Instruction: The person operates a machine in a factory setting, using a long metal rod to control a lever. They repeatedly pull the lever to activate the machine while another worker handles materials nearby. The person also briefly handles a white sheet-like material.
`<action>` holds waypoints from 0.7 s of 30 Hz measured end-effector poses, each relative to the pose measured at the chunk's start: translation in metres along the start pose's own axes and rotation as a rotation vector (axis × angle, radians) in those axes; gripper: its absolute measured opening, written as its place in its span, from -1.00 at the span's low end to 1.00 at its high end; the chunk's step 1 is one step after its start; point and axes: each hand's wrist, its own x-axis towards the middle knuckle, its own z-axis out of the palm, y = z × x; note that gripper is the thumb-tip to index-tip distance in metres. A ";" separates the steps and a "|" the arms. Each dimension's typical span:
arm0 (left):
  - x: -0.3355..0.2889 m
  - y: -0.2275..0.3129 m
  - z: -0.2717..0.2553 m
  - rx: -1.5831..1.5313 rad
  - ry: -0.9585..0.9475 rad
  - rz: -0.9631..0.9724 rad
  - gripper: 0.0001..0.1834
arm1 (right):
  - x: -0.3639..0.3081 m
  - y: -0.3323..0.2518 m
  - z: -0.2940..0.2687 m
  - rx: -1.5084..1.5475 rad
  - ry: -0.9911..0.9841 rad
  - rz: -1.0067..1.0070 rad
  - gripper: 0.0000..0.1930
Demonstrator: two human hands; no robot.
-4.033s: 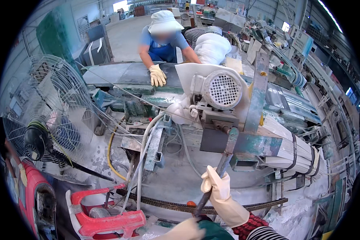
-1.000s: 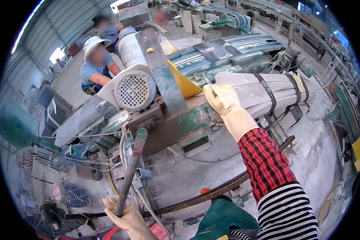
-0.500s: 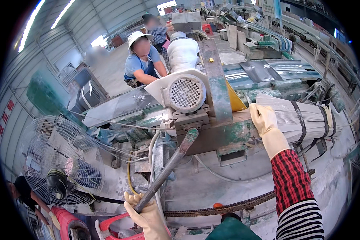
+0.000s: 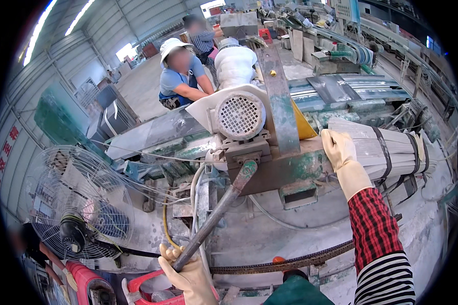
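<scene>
In a cream rubber glove, my left hand [image 4: 188, 277] is wrapped round the lower end of a long grey metal lever [image 4: 208, 229], its thumb sticking out to the left. The lever slants up to a worn green joint beneath a motor with a round grille [image 4: 240, 116]. My right hand [image 4: 338, 152], gloved the same way, is curled over the right end of a brown and green steel beam [image 4: 290, 170]. Part of its fingertips is hidden. Just right of that hand lies a bundle of thin pale strips [image 4: 359, 140] bound with black bands.
A wire-cage fan [image 4: 79, 203] stands at left. Across the machine, a co-worker in a white hat [image 4: 180, 76] bends over the bed, with another person [image 4: 201, 38] behind. A chain [image 4: 290, 264] runs along the near side. Red plastic [image 4: 137, 292] sits by my left hand.
The view has shifted slightly, so the machine appears a little to the right. Both my hands keep their places on the lever and beam. The co-worker's head and arms have moved slightly.
</scene>
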 end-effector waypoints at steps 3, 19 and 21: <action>-0.001 0.000 0.002 -0.002 -0.005 0.004 -0.67 | 0.000 -0.004 -0.002 0.002 0.004 0.009 -0.70; -0.007 0.001 0.009 -0.004 0.048 -0.012 -0.66 | 0.000 -0.002 0.000 0.018 0.025 -0.016 -0.71; -0.008 0.001 0.009 -0.001 0.054 -0.012 -0.66 | 0.001 -0.002 -0.001 0.023 0.018 -0.010 -0.70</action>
